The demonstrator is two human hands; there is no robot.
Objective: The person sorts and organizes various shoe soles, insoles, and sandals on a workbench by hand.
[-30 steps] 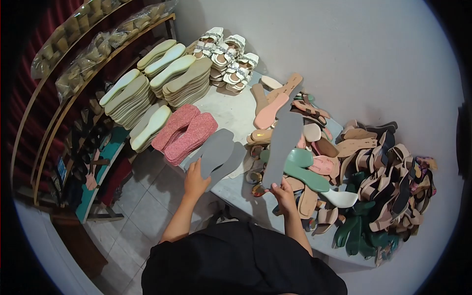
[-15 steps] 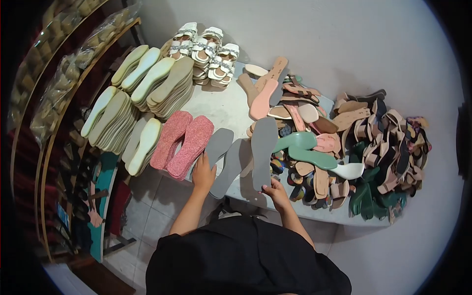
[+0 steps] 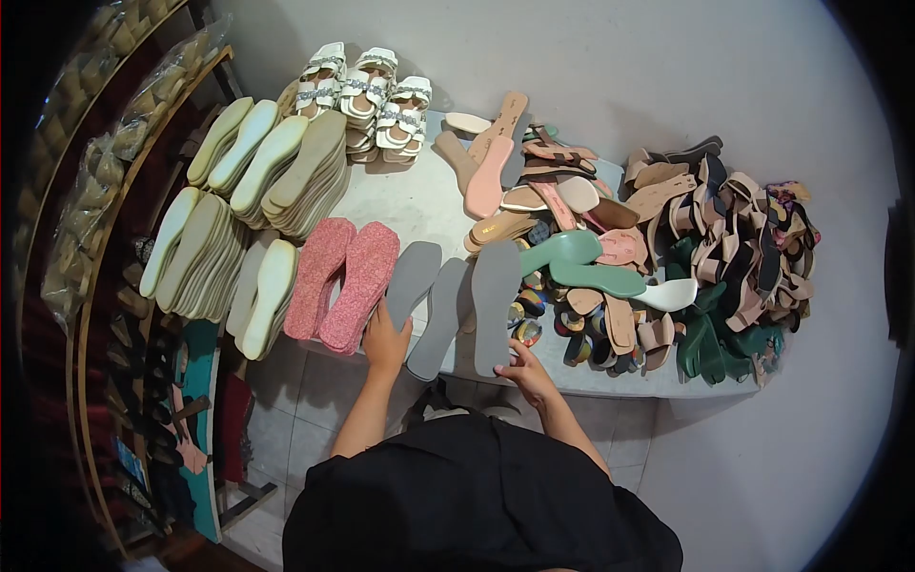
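Observation:
Three grey shoe-sole-shaped pieces lie side by side at the table's front edge. My left hand (image 3: 385, 341) is closed around the lower end of the left grey sole (image 3: 414, 274), beside the pink soles (image 3: 370, 276). Between my hands, the middle grey sole (image 3: 442, 319) slants with its narrow end toward me. My right hand (image 3: 530, 374) pinches the lower right edge of the right grey sole (image 3: 497, 300), thumb on top. This sole stands nearly straight away from me. The fingers under both held soles are partly hidden.
Stacks of cream soles (image 3: 305, 181) and white sandals (image 3: 367, 91) stand at the left and back of the table (image 3: 386, 205). Green soles (image 3: 599, 278), a pink insole (image 3: 490, 181) and piled sandals (image 3: 743, 238) cover the right side. A shelf rack (image 3: 91, 315) stands at left.
The view has shifted, so the table and its contents sit slightly further left. Both hands keep hold of their grey soles, with little movement between them.

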